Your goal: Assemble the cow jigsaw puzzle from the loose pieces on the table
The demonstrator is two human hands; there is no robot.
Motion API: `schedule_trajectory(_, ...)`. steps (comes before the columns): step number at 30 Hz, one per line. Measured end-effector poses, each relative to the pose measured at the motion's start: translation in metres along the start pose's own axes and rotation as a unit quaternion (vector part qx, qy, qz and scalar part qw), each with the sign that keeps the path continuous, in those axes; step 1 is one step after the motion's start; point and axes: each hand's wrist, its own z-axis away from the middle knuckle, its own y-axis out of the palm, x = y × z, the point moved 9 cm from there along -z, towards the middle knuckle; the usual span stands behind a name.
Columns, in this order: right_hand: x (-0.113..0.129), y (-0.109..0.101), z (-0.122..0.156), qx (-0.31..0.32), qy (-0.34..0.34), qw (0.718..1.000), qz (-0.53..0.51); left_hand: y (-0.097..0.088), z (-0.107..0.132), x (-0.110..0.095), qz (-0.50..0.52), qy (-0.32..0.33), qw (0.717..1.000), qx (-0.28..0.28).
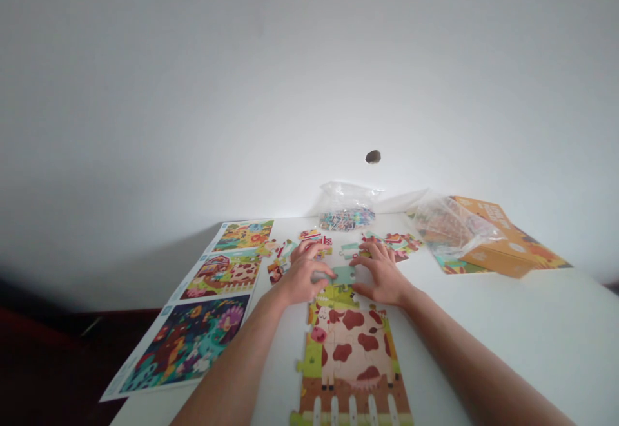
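Note:
A partly joined jigsaw puzzle [355,348] lies in front of me, showing a cow with brown patches above a white fence. At its far edge is a pale green puzzle piece [343,276], flat and between my hands. My left hand [305,274] has its fingers apart, with a fingertip at the piece's left edge. On the other side, my right hand [380,276] has thumb and forefinger around the right edge of the same piece. Whether the piece is joined to those below cannot be made out. Loose puzzle pieces [277,272] lie beyond and beside my hands, partly covered by them.
A printed picture sheet [193,300] with three scenes lies at left. Clear bags of pieces [345,218] stand at the back, one plastic bag [449,223] against an orange box [505,239] at right. The white table [483,329] meets a wall behind.

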Motion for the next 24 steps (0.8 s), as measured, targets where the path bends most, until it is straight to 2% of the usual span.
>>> schedule_trajectory(24,-0.0002,0.0006,0.001,0.004,0.002,1.0,0.007,0.0,-0.0004,-0.0034,0.007,0.021,1.0,0.0)
